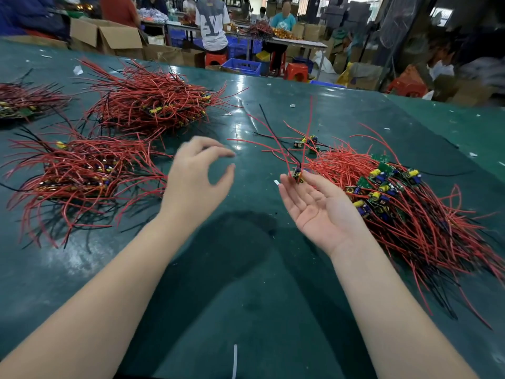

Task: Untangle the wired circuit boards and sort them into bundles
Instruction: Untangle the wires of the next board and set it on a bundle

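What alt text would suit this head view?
The right hand, palm up, holds one small circuit board at its fingertips, red wires rising; the left hand hovers open. Red-wired board piles lie on the green table.

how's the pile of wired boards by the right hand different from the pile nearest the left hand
The right pile lies loose, with green boards and yellow parts plainly showing on top; the left pile hides most of its boards under the red wires. The right pile's wires trail toward the near table edge; the left pile's wires fan out to all sides. Both are red and black wired boards lying on the green table.
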Demonstrator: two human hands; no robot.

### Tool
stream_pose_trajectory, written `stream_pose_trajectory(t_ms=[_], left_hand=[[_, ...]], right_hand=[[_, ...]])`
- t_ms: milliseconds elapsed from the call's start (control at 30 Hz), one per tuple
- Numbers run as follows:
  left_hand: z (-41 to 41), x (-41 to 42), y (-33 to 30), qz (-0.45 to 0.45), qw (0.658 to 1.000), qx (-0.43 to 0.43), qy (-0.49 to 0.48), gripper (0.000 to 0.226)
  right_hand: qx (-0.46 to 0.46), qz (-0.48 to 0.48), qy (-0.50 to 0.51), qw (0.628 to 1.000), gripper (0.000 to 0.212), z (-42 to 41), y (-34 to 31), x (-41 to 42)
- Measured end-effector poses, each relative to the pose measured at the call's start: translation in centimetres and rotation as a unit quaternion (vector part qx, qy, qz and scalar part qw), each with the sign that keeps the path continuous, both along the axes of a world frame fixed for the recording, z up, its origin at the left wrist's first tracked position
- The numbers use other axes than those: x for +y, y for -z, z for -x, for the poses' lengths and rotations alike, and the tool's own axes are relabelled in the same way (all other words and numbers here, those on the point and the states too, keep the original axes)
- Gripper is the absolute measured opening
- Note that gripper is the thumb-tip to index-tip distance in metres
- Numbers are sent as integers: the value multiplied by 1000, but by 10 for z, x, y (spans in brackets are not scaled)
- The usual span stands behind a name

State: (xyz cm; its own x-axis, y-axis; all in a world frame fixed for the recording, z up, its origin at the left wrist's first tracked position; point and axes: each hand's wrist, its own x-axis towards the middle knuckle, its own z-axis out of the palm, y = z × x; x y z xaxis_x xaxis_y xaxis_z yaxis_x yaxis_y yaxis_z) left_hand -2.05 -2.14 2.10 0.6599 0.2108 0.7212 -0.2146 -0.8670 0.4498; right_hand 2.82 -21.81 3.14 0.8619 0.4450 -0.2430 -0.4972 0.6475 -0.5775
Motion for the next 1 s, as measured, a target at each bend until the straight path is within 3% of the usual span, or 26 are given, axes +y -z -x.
stream_pose_trajectory(t_ms=[100, 267, 633, 800, 1000], left_hand=[[3, -18, 2, 117, 982, 64, 134, 11], [6, -36, 5, 195, 948, 106, 228, 22], [7, -40, 7, 249, 938, 89, 222, 13], [6, -38, 8, 276, 930, 91, 223, 13], [2, -35, 9, 279, 945, 65, 157, 10]], right_hand=[[-14, 16, -19, 1000, 9, 2, 1, 5], [-52, 50, -31, 997, 14, 5, 6, 14], [-170, 191, 22, 967, 19, 5, 14, 19], [-180, 204, 28, 962, 19, 10, 16, 23], [-166, 187, 20, 968, 20, 13, 18, 28]])
